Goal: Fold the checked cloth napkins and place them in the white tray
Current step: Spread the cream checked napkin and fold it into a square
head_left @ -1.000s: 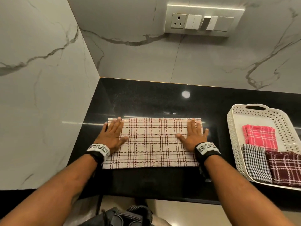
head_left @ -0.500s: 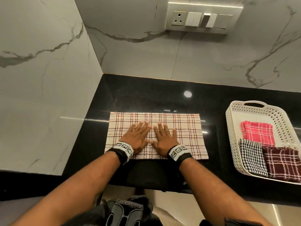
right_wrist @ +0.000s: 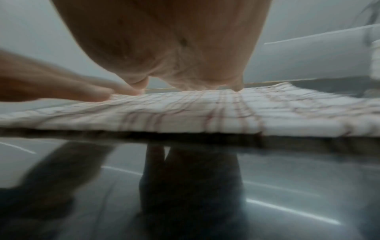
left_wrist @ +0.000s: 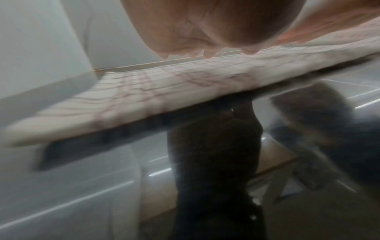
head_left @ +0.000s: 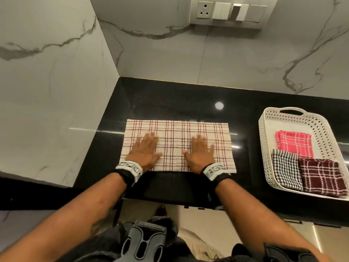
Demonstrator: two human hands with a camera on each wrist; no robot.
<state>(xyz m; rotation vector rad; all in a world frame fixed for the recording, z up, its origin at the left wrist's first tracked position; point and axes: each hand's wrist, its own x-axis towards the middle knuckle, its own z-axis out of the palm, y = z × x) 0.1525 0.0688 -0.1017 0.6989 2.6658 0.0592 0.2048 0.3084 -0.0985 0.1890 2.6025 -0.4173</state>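
Observation:
A cream napkin with red checks (head_left: 176,146) lies folded into a wide rectangle on the black counter (head_left: 170,99). My left hand (head_left: 145,150) rests flat on its left part, fingers straight. My right hand (head_left: 201,151) lies flat on its right part, about a hand's width from the left one. Both wrist views are blurred and show the palm over the napkin (left_wrist: 164,91) (right_wrist: 205,112). The white perforated tray (head_left: 264,133) stands at the right and holds a folded pink napkin (head_left: 293,146), a black-and-white one (head_left: 285,170) and a maroon one (head_left: 321,176).
Marble walls close the counter at the left (head_left: 47,91) and back (head_left: 226,53), with a socket and switch panel (head_left: 229,12) high on the back wall. The counter's front edge runs just below my wrists. Bare black counter lies behind the napkin and between napkin and tray.
My hands went from the napkin's ends to its middle, side by side, and have now slid apart again towards the left and right, flat on the cloth.

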